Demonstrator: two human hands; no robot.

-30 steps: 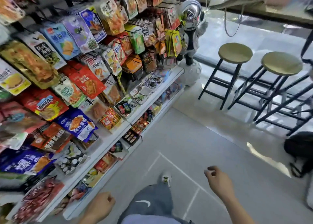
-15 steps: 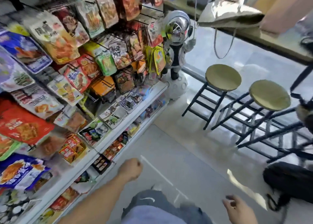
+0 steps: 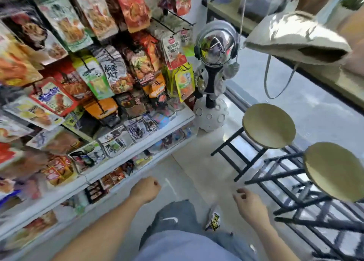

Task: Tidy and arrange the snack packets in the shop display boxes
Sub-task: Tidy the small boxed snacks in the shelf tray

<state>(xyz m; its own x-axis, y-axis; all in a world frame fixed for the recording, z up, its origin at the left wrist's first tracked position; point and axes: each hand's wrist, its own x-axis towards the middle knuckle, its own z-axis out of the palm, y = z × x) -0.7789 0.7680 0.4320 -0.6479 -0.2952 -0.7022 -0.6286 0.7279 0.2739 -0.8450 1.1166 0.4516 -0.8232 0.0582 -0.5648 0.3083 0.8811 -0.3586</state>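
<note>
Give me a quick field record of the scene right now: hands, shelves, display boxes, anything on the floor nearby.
left hand: fingers curled into a fist, holding nothing, in front of the lower shelf
right hand: fingers loosely curled, holding nothing, over the floor
hanging packets: crowded on pegs above the shelves
upper shelf: row of open display boxes with small packets
lower shelf: more boxes, blurred
astronaut figure: upright at the shelf end, on a moon-like base
stools: two round-topped, right of the aisle
contact with packets: none yet
</note>
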